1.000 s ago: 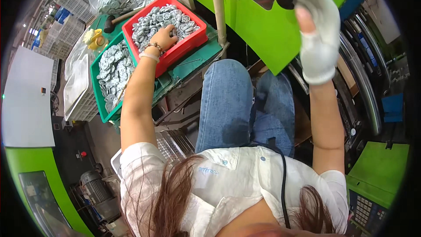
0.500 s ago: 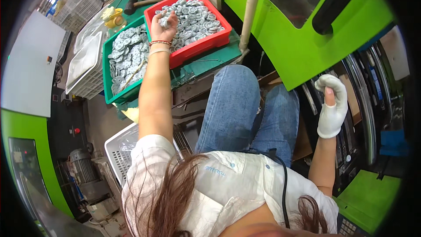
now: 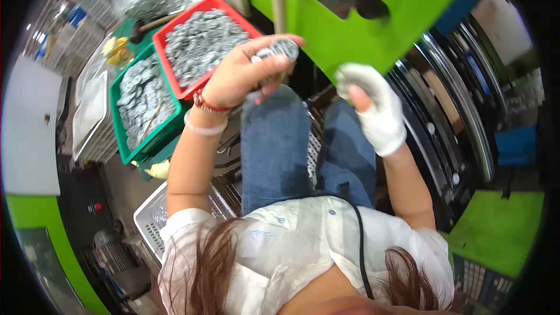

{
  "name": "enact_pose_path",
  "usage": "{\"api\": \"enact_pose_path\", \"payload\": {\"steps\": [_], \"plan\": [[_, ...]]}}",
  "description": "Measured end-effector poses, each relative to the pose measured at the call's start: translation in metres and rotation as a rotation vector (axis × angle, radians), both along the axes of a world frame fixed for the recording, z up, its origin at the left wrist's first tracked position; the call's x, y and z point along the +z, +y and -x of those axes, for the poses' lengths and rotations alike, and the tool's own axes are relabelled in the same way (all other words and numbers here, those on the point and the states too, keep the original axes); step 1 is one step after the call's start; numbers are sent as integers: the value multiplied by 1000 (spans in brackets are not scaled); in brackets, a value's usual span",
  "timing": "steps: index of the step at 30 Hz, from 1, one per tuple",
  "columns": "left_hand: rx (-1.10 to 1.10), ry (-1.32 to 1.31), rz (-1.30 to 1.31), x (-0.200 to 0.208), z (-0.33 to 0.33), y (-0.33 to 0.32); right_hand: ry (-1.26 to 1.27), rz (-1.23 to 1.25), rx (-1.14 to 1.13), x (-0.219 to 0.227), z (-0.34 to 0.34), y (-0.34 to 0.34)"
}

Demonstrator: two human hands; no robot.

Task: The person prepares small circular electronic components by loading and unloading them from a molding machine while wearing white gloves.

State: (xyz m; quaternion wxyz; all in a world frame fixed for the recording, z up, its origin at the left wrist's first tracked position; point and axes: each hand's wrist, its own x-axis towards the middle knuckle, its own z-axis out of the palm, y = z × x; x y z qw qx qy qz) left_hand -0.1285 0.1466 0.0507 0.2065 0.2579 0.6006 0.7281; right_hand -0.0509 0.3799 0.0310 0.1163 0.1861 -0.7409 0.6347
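Note:
My left hand (image 3: 233, 76), bare and wearing bracelets, is raised above my knees with its fingers closed round several small grey spoked metal discs (image 3: 284, 50). One disc shows face-on near the fingertips. A red bin (image 3: 185, 91) heaped with similar grey parts lies just beyond and to the left of that hand. Beside it is a green bin (image 3: 119, 133) of flatter grey pieces with a thin stick on top. My right hand (image 3: 376, 116) wears a white glove with the thumb tip bare. Its fingers curve apart from the thumb, and nothing shows between them.
A bright green machine panel (image 3: 332, 41) stands ahead, with metal rails (image 3: 461, 105) at the right. A pale pole (image 3: 277, 0) rises beyond my left hand. A hammer (image 3: 137, 30) lies behind the bins. A white basket (image 3: 153, 221) sits low at the left.
My left hand has left the red bin and come back to the right, holding discs. My right hand has moved left, toward it. The view has turned somewhat to the right.

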Motion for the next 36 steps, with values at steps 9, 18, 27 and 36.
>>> {"api": "enact_pose_path", "payload": {"steps": [9,18,27,36], "plan": [[40,672,262,6,-34,88,-206,284,-67,14,-23,24],[-73,45,-2,-25,-36,109,-64,164,-328,-8,-30,34],[-309,-389,-172,-17,-25,105,-53,315,18,2,-19,38],[-238,-338,-110,-23,-26,104,158,321,-214,57,-9,111]]}}
